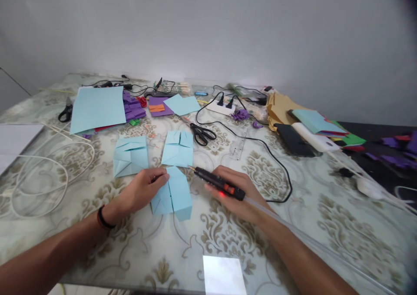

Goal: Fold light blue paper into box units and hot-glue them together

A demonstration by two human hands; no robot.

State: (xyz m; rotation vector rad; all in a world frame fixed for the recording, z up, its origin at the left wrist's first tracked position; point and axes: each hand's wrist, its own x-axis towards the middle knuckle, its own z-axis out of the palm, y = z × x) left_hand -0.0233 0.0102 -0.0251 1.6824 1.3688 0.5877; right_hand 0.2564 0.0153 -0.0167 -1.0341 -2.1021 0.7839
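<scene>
A folded light blue paper piece (179, 190) lies near the middle of the patterned table. My left hand (141, 190) pinches its upper left part between thumb and fingers. My right hand (236, 193) is wrapped round a black hot glue pen (218, 183) with a glowing red light. The pen's tip points left, close to the paper's upper right. Behind that paper lies a second folded blue piece (177, 149), and a third (130, 156) is to its left. A clear glue stick runs back from the pen along my right forearm.
Black scissors (203, 135) and a clear ruler (239, 147) lie behind. A black cable loops at right from a white power strip (221, 107). Blue sheets (99, 110) and a white cable are at left; a phone (295, 139) is at right. A white square (224, 275) lies in front.
</scene>
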